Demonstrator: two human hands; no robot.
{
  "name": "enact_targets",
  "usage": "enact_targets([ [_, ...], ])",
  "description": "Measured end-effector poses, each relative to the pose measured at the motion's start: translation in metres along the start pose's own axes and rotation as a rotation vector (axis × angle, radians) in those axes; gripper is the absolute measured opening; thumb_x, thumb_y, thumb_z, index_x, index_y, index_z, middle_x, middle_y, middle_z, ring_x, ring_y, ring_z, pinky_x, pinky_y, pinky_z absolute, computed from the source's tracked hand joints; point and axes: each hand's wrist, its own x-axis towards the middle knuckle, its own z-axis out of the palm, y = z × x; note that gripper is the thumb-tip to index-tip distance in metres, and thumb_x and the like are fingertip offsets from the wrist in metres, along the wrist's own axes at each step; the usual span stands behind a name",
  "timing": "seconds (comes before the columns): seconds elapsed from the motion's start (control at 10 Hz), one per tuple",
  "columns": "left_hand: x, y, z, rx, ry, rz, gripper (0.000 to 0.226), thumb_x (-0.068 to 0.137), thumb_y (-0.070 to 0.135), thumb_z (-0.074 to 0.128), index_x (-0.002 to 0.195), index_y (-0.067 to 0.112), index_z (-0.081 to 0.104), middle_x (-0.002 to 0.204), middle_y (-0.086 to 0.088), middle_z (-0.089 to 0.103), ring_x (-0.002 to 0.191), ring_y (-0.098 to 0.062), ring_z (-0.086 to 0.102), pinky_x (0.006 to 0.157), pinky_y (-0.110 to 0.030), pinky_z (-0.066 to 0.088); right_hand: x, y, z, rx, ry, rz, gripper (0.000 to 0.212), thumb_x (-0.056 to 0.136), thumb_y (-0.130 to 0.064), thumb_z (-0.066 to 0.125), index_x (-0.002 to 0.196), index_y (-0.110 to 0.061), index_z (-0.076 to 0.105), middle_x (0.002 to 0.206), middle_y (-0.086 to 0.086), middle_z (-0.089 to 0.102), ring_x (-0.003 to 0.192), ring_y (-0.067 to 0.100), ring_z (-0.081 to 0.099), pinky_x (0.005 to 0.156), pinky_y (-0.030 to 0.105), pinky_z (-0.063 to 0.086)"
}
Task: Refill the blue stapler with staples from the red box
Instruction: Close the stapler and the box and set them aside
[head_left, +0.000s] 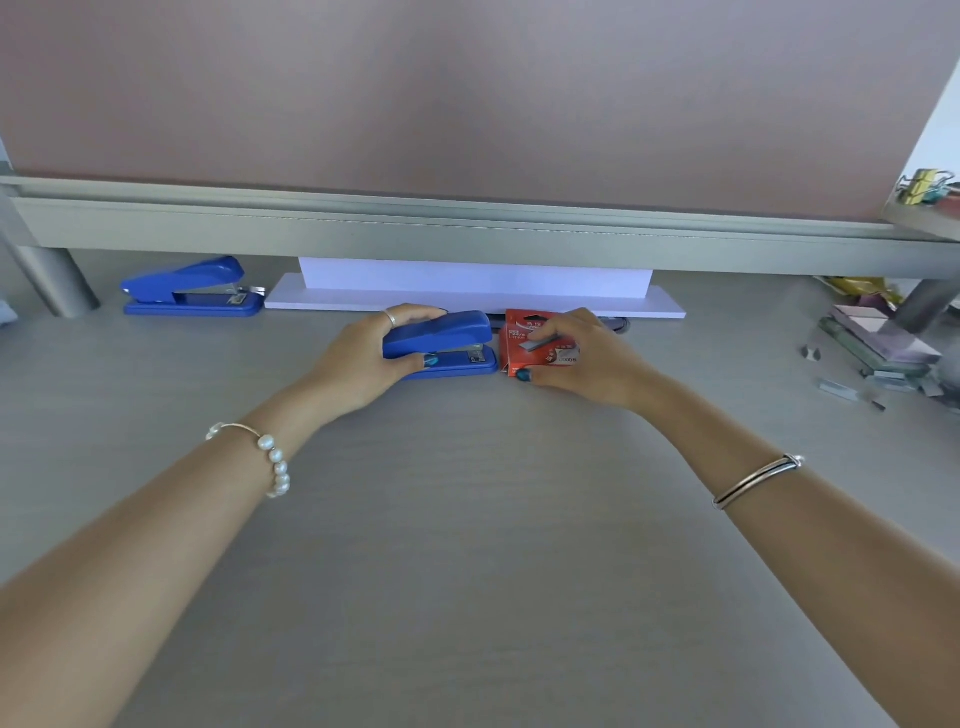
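Observation:
A blue stapler (452, 343) lies closed on the grey desk near the middle, its nose pointing right. My left hand (363, 358) wraps around its rear half, fingers over the top and thumb on the near side. Directly to its right lies the small red staple box (524, 343), flat and touching the stapler's front. My right hand (587, 358) grips that box, fingers across its top and thumb at its near edge.
A second blue stapler (192, 288) sits at the back left. White paper sheets (467, 296) lie under the grey partition rail (467, 228). Sticky-note pads (883, 343) and loose staple strips (841, 389) crowd the right side. Binder clips (924, 184) rest on a shelf at upper right.

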Motion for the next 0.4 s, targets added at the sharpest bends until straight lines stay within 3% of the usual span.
enact_targets([
  [0.1, -0.002, 0.003, -0.001, 0.077, 0.015, 0.029, 0.043, 0.086, 0.014, 0.060, 0.124, 0.032, 0.051, 0.113, 0.011, 0.059, 0.101, -0.013, 0.051, 0.079, -0.007, 0.038, -0.001, 0.001, 0.002, -0.006, -0.004, -0.010, 0.036, 0.073, -0.029, 0.073, 0.106, -0.025, 0.059, 0.123, -0.001, 0.045, 0.107, 0.016, 0.049, 0.089, 0.025, 0.034],
  [0.2, -0.006, 0.010, 0.000, 0.385, 0.061, 0.079, 0.045, 0.087, 0.022, 0.058, 0.130, 0.028, 0.046, 0.102, -0.004, 0.060, 0.106, -0.028, 0.045, 0.089, -0.038, 0.037, -0.004, -0.003, 0.000, -0.108, -0.003, 0.004, 0.040, 0.073, -0.035, 0.070, 0.111, -0.028, 0.058, 0.130, 0.001, 0.046, 0.122, 0.024, 0.041, 0.105, 0.037, 0.033],
  [0.3, -0.007, 0.016, -0.001, 0.525, 0.058, 0.066, 0.049, 0.087, 0.027, 0.057, 0.134, 0.026, 0.042, 0.121, -0.006, 0.058, 0.118, -0.029, 0.040, 0.096, -0.041, 0.030, -0.005, -0.012, -0.005, -0.268, -0.071, 0.022, 0.051, 0.076, -0.042, 0.066, 0.122, -0.028, 0.051, 0.139, 0.001, 0.043, 0.132, 0.029, 0.027, 0.110, 0.044, 0.023],
  [0.4, -0.012, 0.027, -0.004, 0.663, -0.035, 0.025, 0.060, 0.089, 0.039, 0.053, 0.142, 0.030, 0.026, 0.151, -0.008, 0.026, 0.137, -0.028, 0.019, 0.111, -0.047, 0.015, -0.017, -0.025, -0.010, -0.395, -0.136, 0.036, 0.066, 0.078, -0.050, 0.061, 0.135, -0.030, 0.035, 0.146, 0.000, 0.034, 0.137, 0.029, 0.017, 0.110, 0.047, 0.017],
])
